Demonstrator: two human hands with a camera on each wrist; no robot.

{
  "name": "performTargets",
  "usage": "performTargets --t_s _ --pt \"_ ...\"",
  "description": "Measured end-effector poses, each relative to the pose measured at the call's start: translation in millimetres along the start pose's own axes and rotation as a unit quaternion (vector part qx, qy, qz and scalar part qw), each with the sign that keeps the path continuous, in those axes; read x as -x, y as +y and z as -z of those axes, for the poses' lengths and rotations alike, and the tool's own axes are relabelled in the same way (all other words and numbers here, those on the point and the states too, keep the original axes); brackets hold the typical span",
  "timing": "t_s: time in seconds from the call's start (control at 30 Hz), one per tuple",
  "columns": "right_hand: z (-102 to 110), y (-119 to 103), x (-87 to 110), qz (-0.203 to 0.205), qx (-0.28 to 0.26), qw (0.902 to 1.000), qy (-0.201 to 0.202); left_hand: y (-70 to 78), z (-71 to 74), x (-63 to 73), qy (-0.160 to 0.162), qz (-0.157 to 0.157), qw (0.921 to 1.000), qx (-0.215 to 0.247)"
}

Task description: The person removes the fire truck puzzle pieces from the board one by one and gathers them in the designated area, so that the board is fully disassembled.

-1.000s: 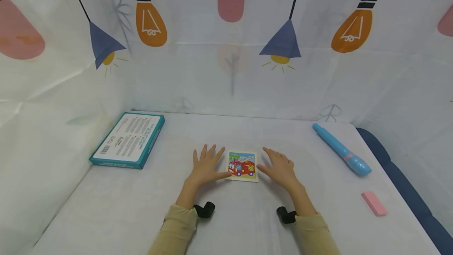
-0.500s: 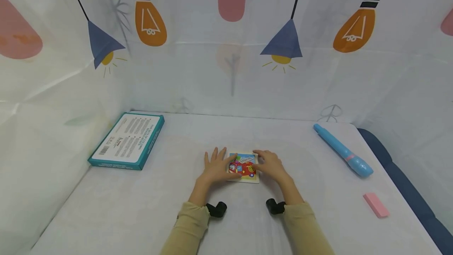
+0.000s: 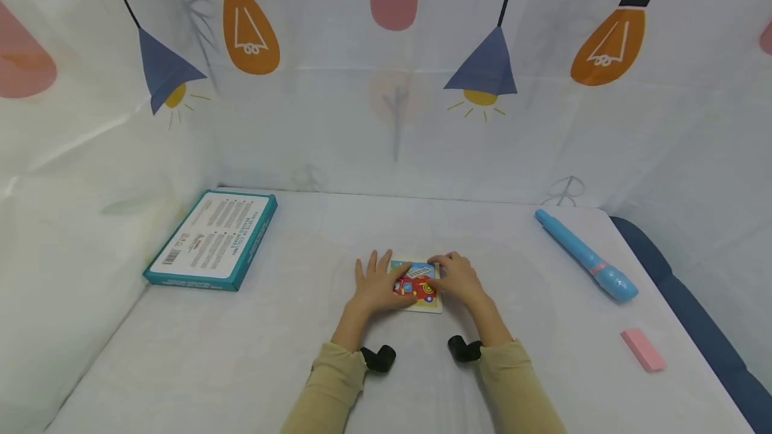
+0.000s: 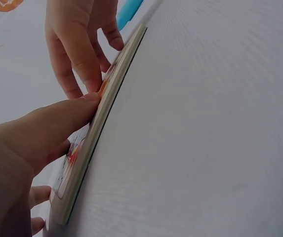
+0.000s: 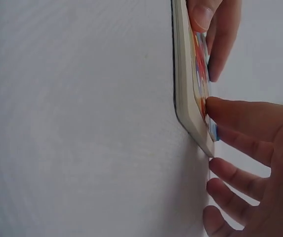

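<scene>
Sleeves of khaki cloth point(image 3: 330, 387) come in from the near edge over a white table point(image 3: 289, 327), each with a black wrist camera point(image 3: 378, 358) on the inner side of the wrist. A pink rectangular block point(image 3: 643, 349) lies well apart to the right, near the table's side edge.

Farther in, a fire-engine picture board point(image 3: 415, 286) lies flat on the middle of the table, between the two hands and partly covered by them. The left hand point(image 3: 376, 288) is spread wide, fingers fairly straight and fanned; its thumb lies across the lower part of the picture and its index finger reaches over the upper part, with no grasp around the board. The right hand point(image 3: 461, 281) is bent over the opposite side, thumb tip on the picture and index finger curved toward the far edge; I cannot tell whether they pinch anything. Its other fingers stay near the board's edge.

Beyond, on the right, lies a light-blue stick point(image 3: 584, 253) with a pink band and a thicker near end, slanting beside a navy padded edge point(image 3: 684, 310). On the far left a teal-edged box point(image 3: 211, 236) lies flat, white printed face up with a barcode. Behind everything hangs a white sheet point(image 3: 338, 132) printed with orange bulbs point(image 3: 250, 32) and blue lampshades point(image 3: 482, 65)
</scene>
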State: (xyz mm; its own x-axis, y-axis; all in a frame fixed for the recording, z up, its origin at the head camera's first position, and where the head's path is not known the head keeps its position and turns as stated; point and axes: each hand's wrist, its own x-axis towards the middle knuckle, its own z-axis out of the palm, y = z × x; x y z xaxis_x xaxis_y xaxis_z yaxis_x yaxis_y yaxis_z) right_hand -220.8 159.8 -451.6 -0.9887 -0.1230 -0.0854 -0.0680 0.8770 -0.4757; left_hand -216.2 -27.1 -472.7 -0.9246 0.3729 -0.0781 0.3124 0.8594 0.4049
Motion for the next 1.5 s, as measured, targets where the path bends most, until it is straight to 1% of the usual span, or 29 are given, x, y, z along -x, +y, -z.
performTargets --t_s 0.2,0.3,0.47,0.57,0.7,0.83,0.93,1.03,1.37,1.5 --pt "-0.8 -1.2 -3.3 -0.013 -0.063 0.9979 0.006 -0.8 0.0 1.5 0.011 0.000 0.9999 -0.002" --pt "-2.1 0.2 -5.3 -0.006 -0.099 0.9950 0.010 -0.9 0.0 1.8 0.011 -0.003 0.9999 0.004" --pt "-1.7 4.0 -5.9 -0.006 -0.173 0.9849 0.016 -1.2 -0.4 2.0 0.011 -0.004 0.9998 0.013" --pt "1.0 9.0 -4.7 -0.014 -0.201 0.9791 0.024 -2.0 -2.1 1.7 0.012 -0.005 0.9998 0.014" --pt "7.0 17.0 -2.6 -0.038 -0.234 0.9711 0.024 -3.7 -4.6 1.1 0.011 -0.005 0.9999 0.011" --pt "14.9 25.1 0.4 -0.065 -0.270 0.9606 0.020 -4.3 -4.9 1.1 0.010 -0.005 0.9999 0.013" --pt "20.8 32.3 2.9 -0.078 -0.282 0.9559 0.023 -3.8 -3.9 1.6 0.013 -0.007 0.9998 0.015" --pt "25.2 39.9 5.4 -0.084 -0.288 0.9535 0.030 -3.2 -3.2 2.0 0.015 -0.008 0.9997 0.016" --pt "31.7 59.9 10.8 -0.105 -0.287 0.9516 0.035 -4.0 -2.6 2.2 0.006 -0.004 0.9998 0.018" --pt "34.0 64.0 14.1 -0.116 -0.304 0.9447 0.038 -5.6 -4.9 1.5 0.008 -0.004 0.9998 0.020"
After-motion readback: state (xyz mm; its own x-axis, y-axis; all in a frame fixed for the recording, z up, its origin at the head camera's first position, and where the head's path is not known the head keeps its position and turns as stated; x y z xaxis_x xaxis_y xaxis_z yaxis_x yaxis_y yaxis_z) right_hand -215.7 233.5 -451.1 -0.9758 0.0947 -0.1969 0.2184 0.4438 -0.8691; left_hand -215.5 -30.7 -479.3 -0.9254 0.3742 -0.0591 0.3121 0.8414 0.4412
